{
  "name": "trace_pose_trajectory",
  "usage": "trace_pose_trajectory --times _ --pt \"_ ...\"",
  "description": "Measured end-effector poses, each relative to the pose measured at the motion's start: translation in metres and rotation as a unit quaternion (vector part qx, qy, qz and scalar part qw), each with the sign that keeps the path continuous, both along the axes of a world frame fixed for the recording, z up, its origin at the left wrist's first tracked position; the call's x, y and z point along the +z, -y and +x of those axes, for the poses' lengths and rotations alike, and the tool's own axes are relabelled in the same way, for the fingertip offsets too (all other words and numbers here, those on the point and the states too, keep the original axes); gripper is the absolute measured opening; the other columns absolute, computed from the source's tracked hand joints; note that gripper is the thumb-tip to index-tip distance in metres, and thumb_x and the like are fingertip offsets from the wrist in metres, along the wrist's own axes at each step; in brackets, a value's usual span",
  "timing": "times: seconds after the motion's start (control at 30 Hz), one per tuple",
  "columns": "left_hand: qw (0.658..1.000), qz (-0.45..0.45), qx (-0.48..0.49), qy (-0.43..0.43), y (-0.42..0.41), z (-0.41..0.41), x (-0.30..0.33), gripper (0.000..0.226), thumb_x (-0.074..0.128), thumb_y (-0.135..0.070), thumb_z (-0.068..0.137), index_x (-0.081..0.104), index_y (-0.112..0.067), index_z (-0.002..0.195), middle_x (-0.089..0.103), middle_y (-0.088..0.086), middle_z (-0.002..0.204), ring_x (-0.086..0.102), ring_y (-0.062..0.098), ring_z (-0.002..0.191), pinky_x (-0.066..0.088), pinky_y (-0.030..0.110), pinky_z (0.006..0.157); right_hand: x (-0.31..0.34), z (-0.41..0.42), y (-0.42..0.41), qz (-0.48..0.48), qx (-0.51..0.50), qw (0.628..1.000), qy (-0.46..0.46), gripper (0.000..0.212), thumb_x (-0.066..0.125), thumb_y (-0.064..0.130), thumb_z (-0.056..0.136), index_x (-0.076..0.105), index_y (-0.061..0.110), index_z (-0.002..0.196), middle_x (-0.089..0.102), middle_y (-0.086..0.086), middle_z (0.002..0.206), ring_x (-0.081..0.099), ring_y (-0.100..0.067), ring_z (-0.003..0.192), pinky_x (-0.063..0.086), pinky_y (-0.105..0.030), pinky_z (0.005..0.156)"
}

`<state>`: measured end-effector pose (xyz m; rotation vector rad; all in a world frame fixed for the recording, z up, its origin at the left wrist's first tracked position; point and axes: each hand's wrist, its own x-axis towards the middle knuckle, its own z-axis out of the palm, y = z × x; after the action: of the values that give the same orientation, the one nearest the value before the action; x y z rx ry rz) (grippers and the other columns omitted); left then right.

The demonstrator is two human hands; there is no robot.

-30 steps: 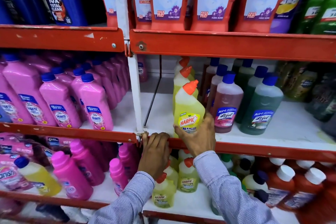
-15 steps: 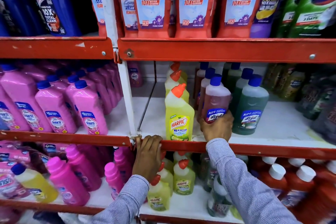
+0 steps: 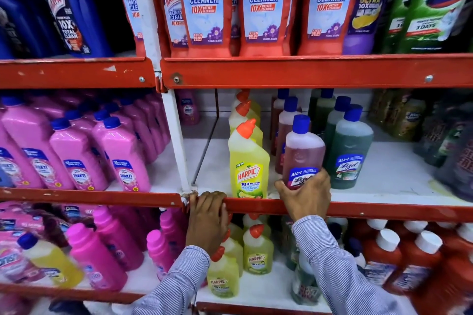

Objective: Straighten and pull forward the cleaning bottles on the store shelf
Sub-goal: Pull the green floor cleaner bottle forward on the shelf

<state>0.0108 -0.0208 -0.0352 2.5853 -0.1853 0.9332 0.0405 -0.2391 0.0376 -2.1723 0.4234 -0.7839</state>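
On the middle shelf a yellow Harpic bottle [image 3: 248, 161] with an orange cap stands upright at the front edge, with two more behind it. Right of it my right hand [image 3: 305, 193] grips the base of a pinkish-red Lizol bottle [image 3: 303, 151] with a blue cap, near the shelf's front. A green Lizol bottle [image 3: 350, 151] stands just right of that one, with more rows behind. My left hand [image 3: 208, 215] clasps the red front rail of the shelf [image 3: 384, 210], holding no bottle.
Pink Shakti bottles [image 3: 122, 156] fill the left bay beyond the white upright post [image 3: 176, 140]. Red Harpic bathroom cleaner bottles [image 3: 263, 5] stand on the shelf above. Small yellow Harpic bottles [image 3: 257, 253] and red bottles with white caps [image 3: 384, 258] crowd the shelf below.
My right hand left the yellow Harpic bottle and took hold of the pinkish-red Lizol bottle, which now stands nearer the front edge. The left hand stayed on the rail.
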Motion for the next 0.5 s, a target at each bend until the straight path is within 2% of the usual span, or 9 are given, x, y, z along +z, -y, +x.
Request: trace_pose_trajectory --times 0.2,0.3,0.33,0.4,0.43,0.5 --pt "1.000 0.016 0.010 -0.006 -0.002 0.001 -0.001 0.025 0.047 -0.025 0.089 0.063 -0.019 0.107 0.070 0.000 0.104 0.061 0.023 0.101 0.032 0.049 0.110 -0.001 -0.010 0.006 0.027 0.031 0.999 0.016 0.104 0.080 0.047 0.052 0.035 -0.002 0.132 0.051 -0.024 0.126 0.049 -0.040 0.117 0.045 -0.048 0.098" --pt "1.000 0.014 0.010 -0.001 -0.002 0.002 -0.002 0.024 0.048 -0.025 0.089 0.063 -0.019 0.107 0.070 0.000 0.104 0.061 0.023 0.101 0.032 0.049 0.111 -0.006 -0.022 0.022 0.070 0.041 0.993 0.088 0.086 0.060 0.050 0.066 0.037 0.002 0.132 0.050 -0.020 0.126 0.048 -0.034 0.115 0.042 -0.043 0.097" --pt "1.000 0.012 0.011 -0.001 -0.001 0.002 -0.002 0.025 0.047 -0.025 0.089 0.063 -0.019 0.107 0.071 0.000 0.104 0.061 0.023 0.101 0.032 0.050 0.111 -0.008 -0.025 0.030 0.080 0.035 0.990 0.114 0.075 0.056 0.046 0.070 0.039 0.003 0.129 0.050 -0.020 0.124 0.048 -0.033 0.114 0.042 -0.042 0.096" --pt "1.000 0.006 0.016 -0.002 0.000 0.002 -0.003 0.025 0.047 -0.026 0.089 0.064 -0.018 0.106 0.071 0.001 0.104 0.061 0.024 0.101 0.034 0.052 0.111 -0.010 -0.021 0.051 0.086 -0.001 0.985 0.148 0.059 0.059 0.029 0.074 0.042 0.002 0.123 0.049 -0.022 0.122 0.046 -0.035 0.112 0.040 -0.041 0.095" --pt "1.000 0.005 0.018 -0.003 0.001 0.002 -0.004 0.025 0.047 -0.026 0.089 0.064 -0.018 0.106 0.071 0.001 0.103 0.061 0.024 0.101 0.034 0.052 0.111 -0.011 -0.014 0.062 0.086 -0.022 0.986 0.141 0.058 0.064 0.021 0.073 0.042 0.001 0.123 0.048 -0.023 0.123 0.045 -0.037 0.113 0.038 -0.041 0.096" --pt "1.000 0.003 0.020 -0.005 0.000 0.003 -0.004 0.026 0.047 -0.026 0.088 0.064 -0.018 0.106 0.071 0.001 0.103 0.061 0.024 0.100 0.034 0.053 0.111 -0.006 0.003 0.079 0.084 -0.054 0.991 0.091 0.070 0.074 0.015 0.070 0.039 -0.002 0.128 0.045 -0.027 0.128 0.042 -0.041 0.119 0.037 -0.043 0.100"
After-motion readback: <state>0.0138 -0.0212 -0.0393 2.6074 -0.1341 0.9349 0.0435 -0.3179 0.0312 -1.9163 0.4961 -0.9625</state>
